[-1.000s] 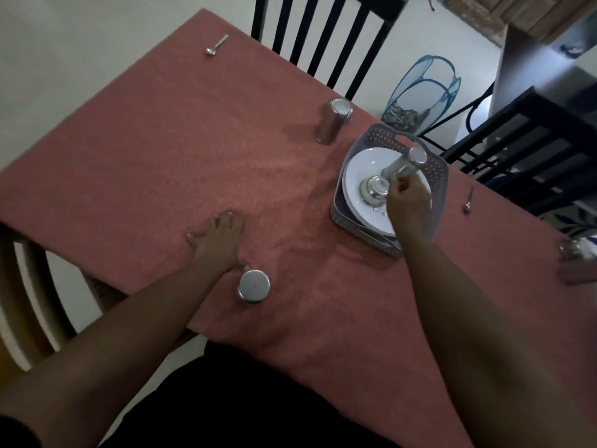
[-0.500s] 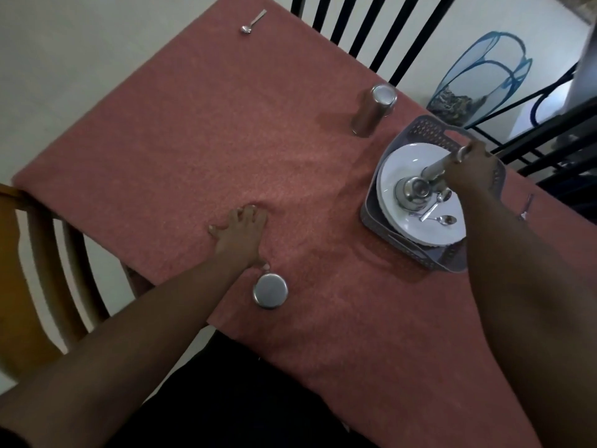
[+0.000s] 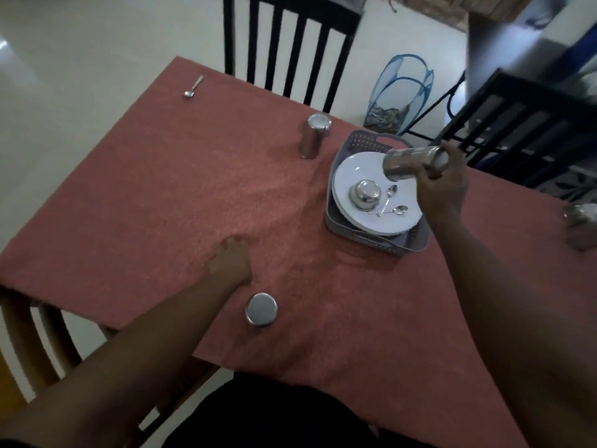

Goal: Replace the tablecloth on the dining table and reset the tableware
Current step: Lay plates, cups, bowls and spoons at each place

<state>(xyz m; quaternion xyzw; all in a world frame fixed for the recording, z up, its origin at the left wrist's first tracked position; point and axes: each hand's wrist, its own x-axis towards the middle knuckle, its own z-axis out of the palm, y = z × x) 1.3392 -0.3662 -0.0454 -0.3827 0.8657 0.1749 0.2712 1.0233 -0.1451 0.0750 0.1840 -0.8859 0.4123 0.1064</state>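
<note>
The person's right hand grips a steel tumbler, fingers curled round the end nearer the black chair on the right. The tumbler is held in the air over the far right part of the grey basket, lying almost on its side: its long axis runs roughly left to right, one end toward the middle of the table and tipped a little downward, the other end buried in the hand. Which end is the mouth cannot be told. Below it, in the basket, lie white plates with a small steel bowl and two spoons on top. The left hand rests flat on the pink tablecloth, fingers straight and pointing away from the person, holding nothing. Just beside that wrist, near the table's front edge, a second tumbler stands upright. A third tumbler stands upright just beyond the basket's far left corner, near a slatted black chair. A lone spoon lies at the far left corner of the cloth, handle pointing away. A blue mesh hamper stands on the floor beyond the table.
</note>
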